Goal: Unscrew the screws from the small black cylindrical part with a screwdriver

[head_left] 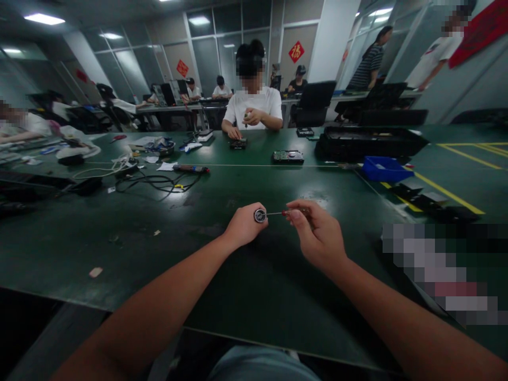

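My left hand (246, 225) is closed around a small round dark part with a silvery ring (260, 215), its open face turned toward my right. In my right hand (319, 233) is a thin screwdriver (284, 213), gripped by its handle between thumb and fingers. The slim metal shaft points left, and its tip meets the face of the round part. Most of that part's body is hidden inside my left fist. Both hands are above the green tabletop (254, 286), near its front edge.
Across the table a person (254, 100) works on a small device (238, 143). A hard drive (288, 156) lies ahead. To the right are a blue bin (384, 169), a black housing (365, 143) and dark blocks (436, 201). Cables (162, 182) and a brown-handled tool (191, 168) lie left.
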